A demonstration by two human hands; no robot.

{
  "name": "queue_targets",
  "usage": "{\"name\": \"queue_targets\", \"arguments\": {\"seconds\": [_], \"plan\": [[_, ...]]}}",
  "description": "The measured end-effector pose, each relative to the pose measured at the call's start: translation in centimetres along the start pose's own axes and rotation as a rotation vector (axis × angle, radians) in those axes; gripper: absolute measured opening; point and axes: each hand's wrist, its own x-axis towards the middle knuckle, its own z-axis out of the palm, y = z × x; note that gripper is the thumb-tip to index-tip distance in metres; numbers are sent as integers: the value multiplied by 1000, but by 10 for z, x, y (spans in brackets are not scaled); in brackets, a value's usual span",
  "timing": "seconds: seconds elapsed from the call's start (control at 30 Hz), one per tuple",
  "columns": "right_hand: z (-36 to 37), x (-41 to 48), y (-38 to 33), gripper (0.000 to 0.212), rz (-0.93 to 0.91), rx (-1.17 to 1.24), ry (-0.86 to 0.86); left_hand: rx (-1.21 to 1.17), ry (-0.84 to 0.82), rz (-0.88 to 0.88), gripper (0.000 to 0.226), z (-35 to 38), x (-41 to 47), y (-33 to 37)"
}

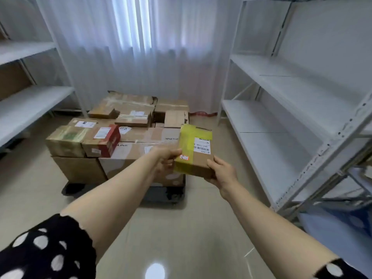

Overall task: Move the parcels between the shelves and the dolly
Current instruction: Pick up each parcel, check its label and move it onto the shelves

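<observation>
Two hands out above the dolly's (167,195) near right corner, sharing one small parcel (196,158). Left hand (166,160) gripping the parcel's left edge, thumb on top by a small red sticker (184,157), fingers curled underneath. Right hand (222,174) clasping its near right corner, thumb along the side, fingers below. Held clear of the dolly's load, tilted, top face toward the camera: brown card wrapped in yellow tape, white barcode label (202,146) on the far half. Piled on the dolly, many brown parcels (141,135) in layers, several with white labels; a red-ended box (109,141) on the near left part of the load, a tape-wrapped carton (65,140) at the dolly's near left corner. Only the dark near edge and wheels of the dolly showing under the boxes. Right of the dolly, white metal shelves (291,117). Left of the dolly, more white shelves (30,103), with something brown at the far left edge, too cropped to tell. Behind the dolly, a pale curtain (141,47) with light through it. Beneath and in front of the dolly, glossy beige floor (181,238). Nearest the camera, well short of the dolly, black sleeves (46,250) with white dots.
</observation>
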Motion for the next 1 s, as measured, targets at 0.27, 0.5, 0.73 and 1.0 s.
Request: {"name": "queue_targets", "arguments": {"seconds": [0.27,0.5,0.73,1.0], "plan": [[107,128,-3,28,192,-33,-158,-57,195,-110,18,-89,89,44],[185,206,5,33,319,-59,-204,-12,218,-197,8,-155,150,77],[302,316,9,30,412,-52,-155,-20,192,-216,39,-258,259,137],[383,411,11,50,504,-95,-125,22,197,-228,45,-326,370,186]]}}
